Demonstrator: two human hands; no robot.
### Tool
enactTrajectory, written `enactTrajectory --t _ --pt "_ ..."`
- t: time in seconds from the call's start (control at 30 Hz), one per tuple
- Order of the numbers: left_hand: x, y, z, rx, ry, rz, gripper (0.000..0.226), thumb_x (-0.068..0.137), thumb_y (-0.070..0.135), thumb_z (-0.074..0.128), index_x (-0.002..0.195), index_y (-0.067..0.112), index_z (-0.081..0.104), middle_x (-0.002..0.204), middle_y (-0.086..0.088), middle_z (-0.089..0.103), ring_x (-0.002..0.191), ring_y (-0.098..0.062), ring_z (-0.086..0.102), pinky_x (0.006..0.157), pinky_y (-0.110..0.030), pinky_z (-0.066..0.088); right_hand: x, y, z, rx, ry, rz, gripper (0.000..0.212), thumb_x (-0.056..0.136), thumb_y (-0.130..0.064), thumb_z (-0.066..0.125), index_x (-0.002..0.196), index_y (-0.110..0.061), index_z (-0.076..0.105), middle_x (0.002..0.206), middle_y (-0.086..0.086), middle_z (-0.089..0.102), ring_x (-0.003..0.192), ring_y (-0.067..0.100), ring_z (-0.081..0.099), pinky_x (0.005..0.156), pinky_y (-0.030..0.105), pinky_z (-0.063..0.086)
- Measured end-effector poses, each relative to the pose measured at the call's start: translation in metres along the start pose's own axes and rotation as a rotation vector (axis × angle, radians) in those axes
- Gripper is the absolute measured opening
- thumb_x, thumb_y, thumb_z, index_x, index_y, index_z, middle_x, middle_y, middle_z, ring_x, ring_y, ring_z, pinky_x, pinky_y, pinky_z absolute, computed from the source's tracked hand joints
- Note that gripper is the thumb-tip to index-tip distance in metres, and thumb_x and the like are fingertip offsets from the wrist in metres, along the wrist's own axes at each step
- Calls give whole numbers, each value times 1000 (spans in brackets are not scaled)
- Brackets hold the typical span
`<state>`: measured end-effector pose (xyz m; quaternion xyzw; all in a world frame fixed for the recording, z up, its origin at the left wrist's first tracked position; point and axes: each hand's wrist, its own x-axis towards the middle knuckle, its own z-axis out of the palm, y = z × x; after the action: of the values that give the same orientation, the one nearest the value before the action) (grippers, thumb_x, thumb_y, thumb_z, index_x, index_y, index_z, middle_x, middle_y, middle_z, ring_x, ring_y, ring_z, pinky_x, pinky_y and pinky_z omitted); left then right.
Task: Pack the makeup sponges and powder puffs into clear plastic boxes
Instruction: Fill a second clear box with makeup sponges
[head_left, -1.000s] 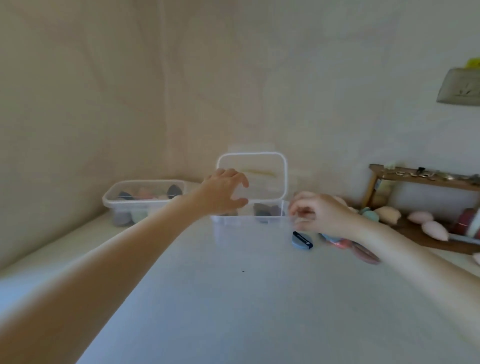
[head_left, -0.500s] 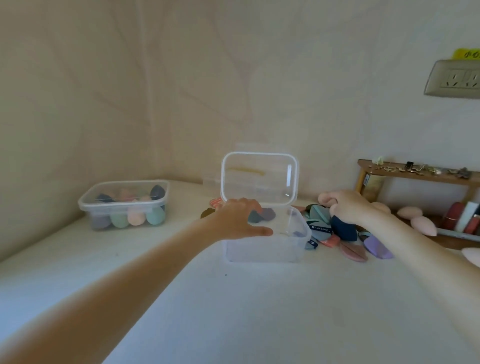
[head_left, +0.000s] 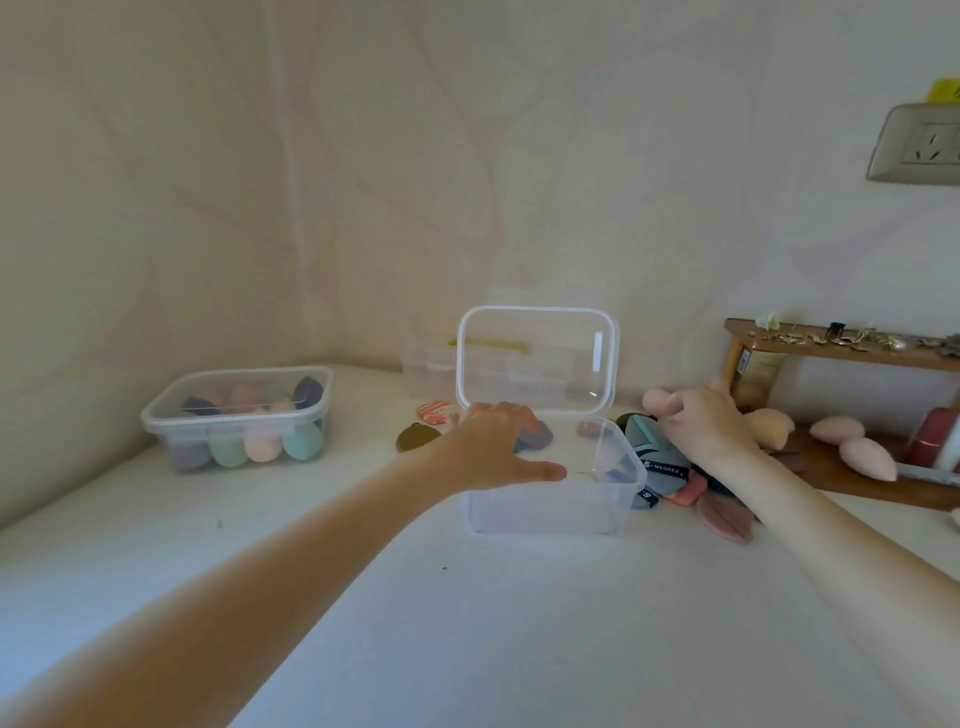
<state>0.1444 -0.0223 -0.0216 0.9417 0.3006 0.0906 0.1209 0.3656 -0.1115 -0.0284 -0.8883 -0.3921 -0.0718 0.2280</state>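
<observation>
An open clear plastic box (head_left: 545, 512) stands mid-table with its hinged lid (head_left: 537, 358) upright. A grey-blue puff (head_left: 537, 436) and a pinkish one (head_left: 592, 428) lie inside. My left hand (head_left: 498, 447) grips the box's left rim, thumb along the front edge. To the right lies a pile of powder puffs (head_left: 675, 496). My right hand (head_left: 706, 426) rests on it, its fingers curled over a teal puff (head_left: 641, 439). A pink sponge (head_left: 655, 400) lies just behind those fingers.
A closed clear box (head_left: 236, 415) filled with coloured sponges sits at the left by the wall. An olive puff (head_left: 415, 436) and a marbled red puff (head_left: 436, 410) lie left of the open box. Pink sponges (head_left: 867, 457) and a wooden shelf (head_left: 841, 353) are at the right.
My left hand dropped from the lid to the box rim, leaving the lid upright. My right hand moved right, from the box's corner onto the puff pile, and stays there.
</observation>
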Motion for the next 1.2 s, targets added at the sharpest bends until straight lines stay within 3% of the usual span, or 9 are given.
enactTrajectory --t 0.07,0.13,0.23,0.3,0.47,0.6,0.83,1.03,1.2 --pt "0 0 0 2 16 -1 62 82 56 59 132 23 43 141 3 44 132 -23 37 104 -34 28 -3 -11 -17 202 171 -19 18 85 -12 60 99 0 61 125 15 37 113 32 48 90 30 38" --pt "1 -1 -1 -68 52 -5 57 83 48 62 131 22 43 136 3 48 128 -21 42 96 -27 31 -8 -27 -38 450 136 -47 21 83 -8 66 100 -5 54 122 13 41 106 30 52 88 34 46" --pt "4 -9 -5 -311 153 -59 43 89 25 61 129 18 47 134 2 51 124 -18 48 94 -20 35 -25 -58 -63 904 -380 -111 19 87 -3 62 102 -7 52 107 15 57 74 23 63 58 24 54" --pt "6 -18 -7 -447 244 -102 33 89 9 56 121 13 53 127 -2 55 121 -21 51 103 -29 40 -35 -72 -61 860 -567 -162 23 87 -5 63 108 -4 53 97 16 64 62 20 61 52 24 48" --pt "0 -34 -16 -466 290 -129 33 84 -7 45 97 19 60 103 -1 60 99 -17 56 94 -28 44 -43 -96 -28 570 -600 -213 32 80 -9 71 109 -9 58 91 7 63 63 15 57 54 20 45" --pt "-10 -32 -22 -229 100 -31 30 87 8 56 116 13 60 114 -3 62 107 -17 59 90 -18 43 -48 -113 -8 420 -603 -299 39 76 -5 68 113 -16 63 87 0 58 69 16 56 68 25 48" --pt "-6 -30 -20 -39 89 -12 53 82 27 66 131 18 46 127 -3 50 112 -18 54 90 -23 40 -56 -128 18 186 -410 -439 37 74 -18 73 105 -14 53 97 -2 56 85 18 54 66 20 39" --pt "4 -25 -18 217 39 -28 44 84 31 60 124 15 52 122 -3 55 118 -23 46 96 -30 42 -55 -125 27 280 -465 -356 39 75 -29 72 94 -19 40 94 -7 58 86 16 51 67 18 38" --pt "19 -15 -22 341 -79 -42 35 83 27 63 114 11 56 115 -6 60 106 -25 57 80 -30 46 -35 -107 -6 537 -295 -278 14 87 -4 53 90 -17 57 97 7 69 77 18 61 65 26 50"
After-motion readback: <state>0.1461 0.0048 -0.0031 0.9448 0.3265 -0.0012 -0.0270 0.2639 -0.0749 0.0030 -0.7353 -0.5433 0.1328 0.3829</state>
